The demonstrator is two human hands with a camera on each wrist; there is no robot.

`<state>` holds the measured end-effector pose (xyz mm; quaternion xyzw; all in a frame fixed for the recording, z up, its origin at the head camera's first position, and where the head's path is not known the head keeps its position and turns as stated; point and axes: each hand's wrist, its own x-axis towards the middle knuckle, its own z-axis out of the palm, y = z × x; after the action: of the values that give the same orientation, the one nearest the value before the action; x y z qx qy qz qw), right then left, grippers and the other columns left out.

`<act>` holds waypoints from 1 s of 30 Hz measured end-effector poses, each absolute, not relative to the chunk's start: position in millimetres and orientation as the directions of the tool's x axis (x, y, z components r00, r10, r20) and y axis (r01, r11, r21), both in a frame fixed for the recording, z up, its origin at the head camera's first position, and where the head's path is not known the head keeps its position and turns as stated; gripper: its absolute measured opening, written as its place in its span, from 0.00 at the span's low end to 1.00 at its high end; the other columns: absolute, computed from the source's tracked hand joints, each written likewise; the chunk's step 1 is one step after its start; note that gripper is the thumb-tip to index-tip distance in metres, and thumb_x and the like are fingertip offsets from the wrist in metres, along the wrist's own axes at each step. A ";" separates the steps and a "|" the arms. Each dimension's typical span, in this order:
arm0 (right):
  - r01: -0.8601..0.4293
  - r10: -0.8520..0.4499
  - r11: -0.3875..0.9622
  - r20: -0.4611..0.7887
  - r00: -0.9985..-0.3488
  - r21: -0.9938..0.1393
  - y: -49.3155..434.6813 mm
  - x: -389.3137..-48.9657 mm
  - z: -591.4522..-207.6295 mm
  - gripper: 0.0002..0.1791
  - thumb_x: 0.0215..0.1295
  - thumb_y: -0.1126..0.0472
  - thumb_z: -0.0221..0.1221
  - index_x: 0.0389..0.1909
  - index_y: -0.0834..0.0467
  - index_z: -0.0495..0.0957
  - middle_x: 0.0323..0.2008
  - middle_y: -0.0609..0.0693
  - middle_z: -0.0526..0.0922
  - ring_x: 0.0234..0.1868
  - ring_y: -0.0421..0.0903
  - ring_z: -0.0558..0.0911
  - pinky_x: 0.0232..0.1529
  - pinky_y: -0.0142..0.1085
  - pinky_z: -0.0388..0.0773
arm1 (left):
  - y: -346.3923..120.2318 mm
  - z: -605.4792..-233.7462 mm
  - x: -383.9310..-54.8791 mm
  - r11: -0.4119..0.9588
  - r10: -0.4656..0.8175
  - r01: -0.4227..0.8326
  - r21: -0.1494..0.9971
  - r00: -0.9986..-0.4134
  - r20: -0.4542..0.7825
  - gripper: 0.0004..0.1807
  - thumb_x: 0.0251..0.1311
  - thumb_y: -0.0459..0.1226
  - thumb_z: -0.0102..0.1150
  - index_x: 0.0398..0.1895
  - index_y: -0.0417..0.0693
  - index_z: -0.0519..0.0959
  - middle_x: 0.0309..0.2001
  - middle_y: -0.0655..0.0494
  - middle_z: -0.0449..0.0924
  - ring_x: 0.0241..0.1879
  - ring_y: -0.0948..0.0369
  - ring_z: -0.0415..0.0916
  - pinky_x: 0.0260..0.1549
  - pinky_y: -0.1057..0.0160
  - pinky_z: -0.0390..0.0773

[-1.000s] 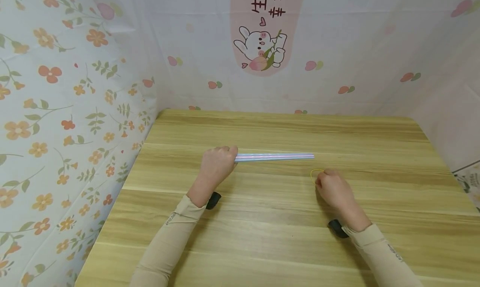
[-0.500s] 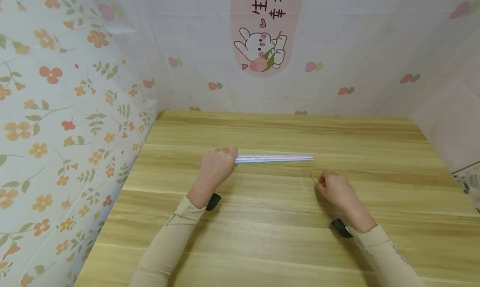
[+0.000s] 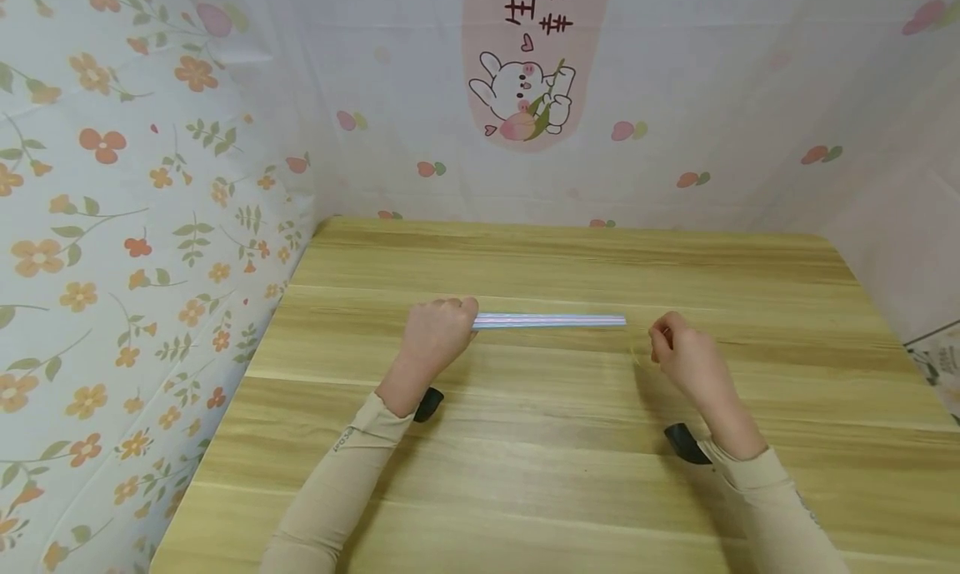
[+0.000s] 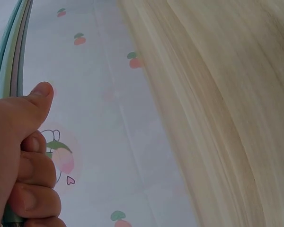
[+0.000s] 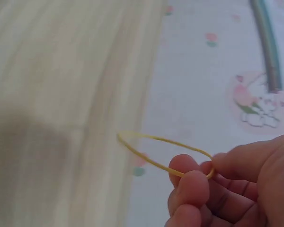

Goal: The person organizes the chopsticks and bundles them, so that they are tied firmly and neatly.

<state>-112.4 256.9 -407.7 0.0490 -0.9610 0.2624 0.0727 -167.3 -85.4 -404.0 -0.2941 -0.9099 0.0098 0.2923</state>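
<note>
My left hand (image 3: 438, 336) grips a bundle of slim pastel chopsticks (image 3: 551, 320) in blue, pale green and pink, held sideways above the table. In the left wrist view the fingers (image 4: 35, 172) curl round the chopsticks (image 4: 12, 56), the thumb lying along them; the gripped part is mostly hidden. Right of the bundle's free end, my right hand (image 3: 693, 361) pinches a thin yellow rubber band between thumb and fingertips. The rubber band (image 5: 154, 163) hangs as a loose loop in the right wrist view, apart from the chopsticks (image 5: 267, 45).
A wood-grain table (image 3: 525, 474) lies under both hands. Behind it hangs a white printed cloth (image 3: 375, 82), and a flowered cloth (image 3: 150, 307) is on the left. Each wrist carries a black camera mount (image 3: 686, 443).
My right hand has moved slightly up and to the right with the rubber band, away from the bundle's tip. The left hand and chopsticks stay almost still, the free end dipping slightly.
</note>
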 end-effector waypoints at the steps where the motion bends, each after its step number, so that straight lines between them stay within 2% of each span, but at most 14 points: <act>1: -0.128 -0.043 0.852 0.175 -0.984 -0.508 255.9 -112.0 -405.2 0.09 0.72 0.64 0.46 0.39 0.67 0.71 0.20 0.53 0.79 0.13 0.40 0.69 0.11 0.31 0.62 | -84.9 -403.9 -166.8 0.827 0.542 0.529 -0.191 -0.657 0.525 0.22 0.50 0.31 0.62 0.12 0.51 0.57 0.12 0.63 0.45 0.15 0.67 0.41 0.12 0.71 0.42; 9: -0.173 -0.017 0.828 0.284 -0.959 -0.534 243.0 -106.3 -386.2 0.08 0.72 0.63 0.48 0.38 0.64 0.72 0.19 0.50 0.80 0.15 0.37 0.73 0.13 0.31 0.65 | -82.4 -405.0 -163.5 0.819 0.556 0.534 -0.211 -0.647 0.522 0.25 0.49 0.30 0.63 0.12 0.52 0.54 0.13 0.63 0.44 0.15 0.66 0.40 0.13 0.71 0.42; 17: -0.243 -0.051 0.839 0.374 -0.926 -0.487 225.4 -103.9 -376.4 0.03 0.68 0.66 0.53 0.35 0.63 0.72 0.19 0.49 0.79 0.16 0.40 0.74 0.13 0.31 0.66 | -80.4 -406.8 -161.7 0.817 0.559 0.542 -0.196 -0.660 0.502 0.25 0.49 0.31 0.64 0.13 0.51 0.55 0.12 0.63 0.45 0.15 0.67 0.41 0.13 0.71 0.42; 30: -0.327 -0.113 0.824 0.432 -0.895 -0.462 205.8 -102.1 -372.3 0.02 0.66 0.68 0.56 0.33 0.63 0.74 0.17 0.48 0.79 0.15 0.38 0.74 0.12 0.25 0.64 | -79.9 -410.2 -163.6 0.825 0.549 0.534 -0.184 -0.684 0.480 0.25 0.49 0.31 0.64 0.13 0.51 0.55 0.12 0.63 0.46 0.15 0.66 0.42 0.12 0.70 0.43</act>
<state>-102.1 205.8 -372.3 0.1175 -0.9346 0.2722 0.1966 -163.6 -79.9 -410.2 -0.2953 -0.9174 0.0146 0.2665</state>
